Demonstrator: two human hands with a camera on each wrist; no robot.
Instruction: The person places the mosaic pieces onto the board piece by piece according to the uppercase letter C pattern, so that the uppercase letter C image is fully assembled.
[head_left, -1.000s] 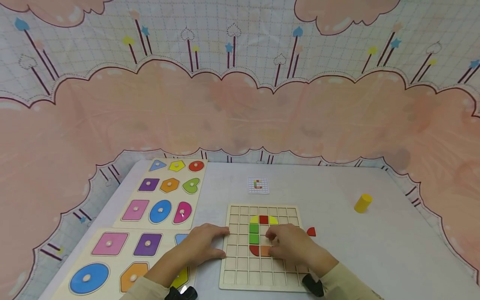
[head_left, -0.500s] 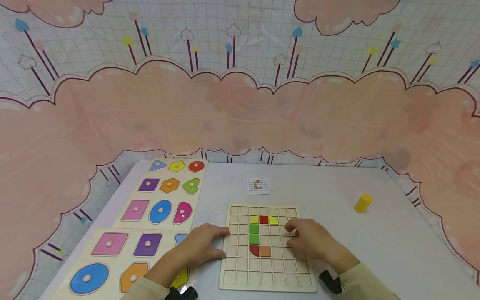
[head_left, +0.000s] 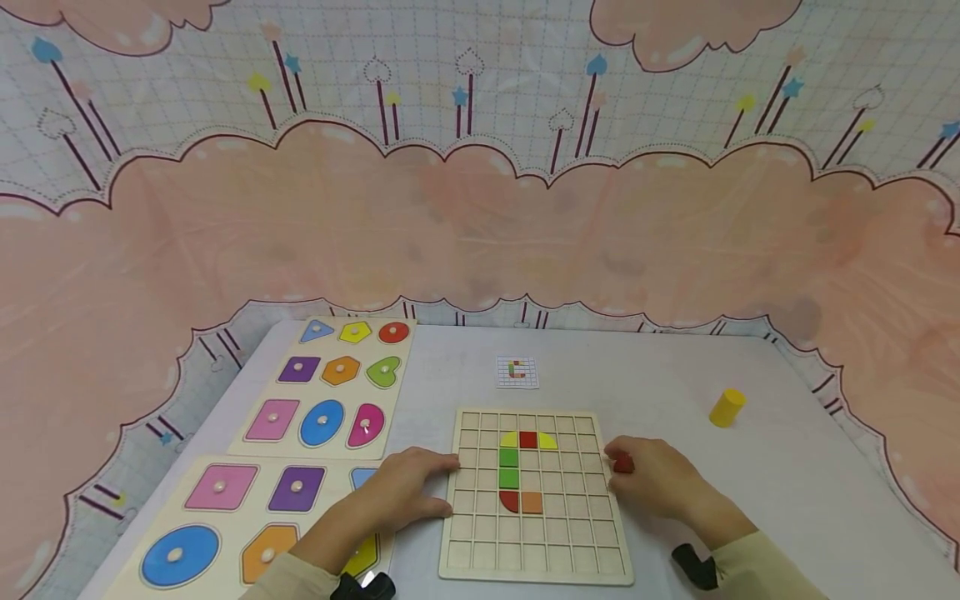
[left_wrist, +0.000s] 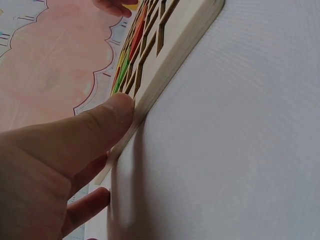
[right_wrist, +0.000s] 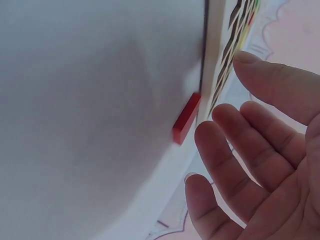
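Note:
A wooden grid board carries red, yellow, green and orange pieces set in a C-like shape. Against its left edge rest the thumb and fingertips of my left hand; the left wrist view has the thumb at the board's rim. My right hand is just off the board's right side, around a loose red piece. Seen from the right wrist, that piece lies on the white table beside the board, with the fingers spread and apart from it.
A small card with a coloured grid pattern lies behind the board. A yellow cylinder stands at the right. On the left lie two knobbed shape-puzzle boards, the nearer partly behind my left arm.
My right hand has moved right, off the orange square on the board, to the loose red piece. The orange square now shows fully. My left hand stays at the board's left edge.

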